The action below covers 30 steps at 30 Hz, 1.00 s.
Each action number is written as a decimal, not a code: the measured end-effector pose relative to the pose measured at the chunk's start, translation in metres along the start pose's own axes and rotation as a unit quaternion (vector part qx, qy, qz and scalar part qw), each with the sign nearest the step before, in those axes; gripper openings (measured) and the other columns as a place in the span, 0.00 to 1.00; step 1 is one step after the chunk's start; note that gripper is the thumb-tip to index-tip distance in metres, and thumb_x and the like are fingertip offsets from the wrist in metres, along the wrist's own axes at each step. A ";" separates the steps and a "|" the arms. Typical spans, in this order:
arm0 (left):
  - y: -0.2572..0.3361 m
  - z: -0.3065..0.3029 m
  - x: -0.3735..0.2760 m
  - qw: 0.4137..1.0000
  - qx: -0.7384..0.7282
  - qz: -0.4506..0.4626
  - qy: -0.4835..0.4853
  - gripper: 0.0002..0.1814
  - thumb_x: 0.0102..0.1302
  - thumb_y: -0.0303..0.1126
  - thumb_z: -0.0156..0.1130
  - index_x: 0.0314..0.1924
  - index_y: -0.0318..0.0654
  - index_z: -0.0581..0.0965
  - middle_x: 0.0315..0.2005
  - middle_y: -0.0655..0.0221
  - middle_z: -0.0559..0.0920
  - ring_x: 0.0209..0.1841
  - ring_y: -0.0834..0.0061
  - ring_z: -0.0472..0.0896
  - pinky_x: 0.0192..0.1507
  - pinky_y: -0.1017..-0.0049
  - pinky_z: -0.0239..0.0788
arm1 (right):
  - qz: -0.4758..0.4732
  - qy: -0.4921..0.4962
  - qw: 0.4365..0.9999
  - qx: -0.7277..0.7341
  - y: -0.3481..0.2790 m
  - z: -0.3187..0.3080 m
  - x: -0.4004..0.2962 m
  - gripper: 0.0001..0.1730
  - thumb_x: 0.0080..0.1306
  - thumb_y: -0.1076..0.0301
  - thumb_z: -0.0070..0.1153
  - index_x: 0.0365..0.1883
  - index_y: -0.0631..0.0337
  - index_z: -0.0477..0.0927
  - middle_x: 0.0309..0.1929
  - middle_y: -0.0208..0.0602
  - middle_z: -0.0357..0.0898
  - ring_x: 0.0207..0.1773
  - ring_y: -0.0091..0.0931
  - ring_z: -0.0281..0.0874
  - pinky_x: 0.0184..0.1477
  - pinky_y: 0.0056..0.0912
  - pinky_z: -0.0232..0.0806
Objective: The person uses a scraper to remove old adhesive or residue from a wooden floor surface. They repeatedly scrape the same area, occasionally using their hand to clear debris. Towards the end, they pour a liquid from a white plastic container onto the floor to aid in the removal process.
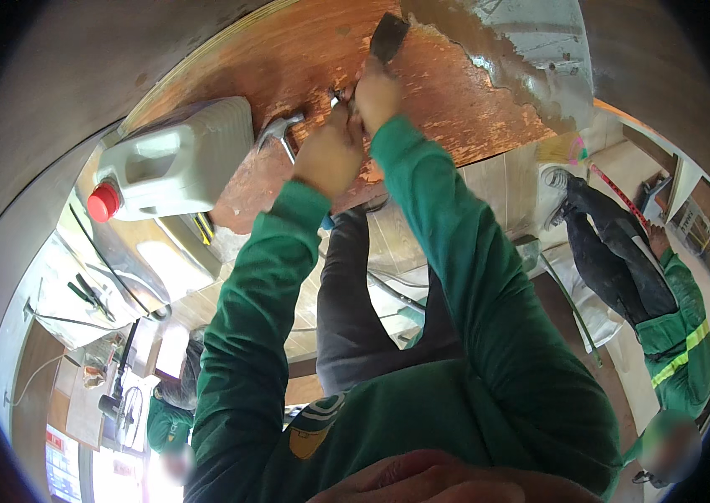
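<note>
My right hand (378, 94) is closed around a putty knife with a wide dark blade (389, 38), which points away from me over a reddish-brown wooden board (455, 100). My left hand (329, 154) is beside it, its fingers near a small, partly hidden metal item (336, 97); whether it grips this item cannot be made out. Just left of that hand lies a claw hammer (279, 132), its handle partly hidden. A white plastic jug with a red cap (172, 163) lies at the board's left side. Grey-brown coating with a ragged edge (499, 56) covers the board's far right part.
A co-worker (662, 327) at the right holds a broom with a red handle (618, 192). Another person (169, 421) is at the lower left. Pliers (91, 297) lie on a white surface at the left. A hose (395, 292) runs across the tiled floor below.
</note>
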<state>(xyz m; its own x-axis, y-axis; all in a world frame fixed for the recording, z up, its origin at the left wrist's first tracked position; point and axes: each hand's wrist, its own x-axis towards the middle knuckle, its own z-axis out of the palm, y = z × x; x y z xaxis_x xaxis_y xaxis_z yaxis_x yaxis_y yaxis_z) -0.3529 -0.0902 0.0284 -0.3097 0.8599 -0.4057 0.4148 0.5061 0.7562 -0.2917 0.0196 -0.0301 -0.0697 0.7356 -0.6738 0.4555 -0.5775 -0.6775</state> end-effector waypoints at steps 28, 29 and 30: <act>0.065 0.004 -0.091 0.897 -0.440 -0.037 0.014 0.38 0.76 0.48 0.52 0.75 0.32 0.56 0.40 0.56 0.85 0.50 0.69 0.82 0.50 0.68 0.73 | 0.104 -0.196 0.944 0.244 -0.018 -0.139 -0.009 0.18 0.73 0.47 0.53 0.39 0.53 0.75 0.22 0.28 0.73 0.22 0.25 0.69 0.24 0.32 0.65; 0.076 -0.009 -0.097 0.880 -0.472 -0.027 0.031 0.38 0.76 0.49 0.52 0.76 0.32 0.56 0.40 0.56 0.85 0.52 0.66 0.81 0.54 0.66 0.72 | 0.102 -0.184 0.957 0.200 -0.017 -0.146 -0.010 0.18 0.73 0.47 0.54 0.39 0.54 0.75 0.23 0.28 0.73 0.22 0.24 0.70 0.24 0.32 0.65; 0.090 -0.025 -0.099 0.863 -0.503 -0.016 0.049 0.39 0.76 0.50 0.52 0.76 0.32 0.56 0.40 0.55 0.85 0.54 0.64 0.80 0.58 0.65 0.70 | 0.099 -0.172 0.968 0.155 -0.023 -0.151 -0.016 0.18 0.73 0.48 0.55 0.40 0.54 0.76 0.23 0.28 0.73 0.23 0.24 0.70 0.24 0.32 0.65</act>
<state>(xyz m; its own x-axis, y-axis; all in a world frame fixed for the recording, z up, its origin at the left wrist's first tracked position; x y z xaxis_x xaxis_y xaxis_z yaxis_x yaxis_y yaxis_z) -0.3065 -0.1318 0.1499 -0.3977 0.8119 -0.4273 -0.5335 0.1742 0.8276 -0.1671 0.0750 0.0407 -0.3246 0.4686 -0.8216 0.2057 -0.8129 -0.5449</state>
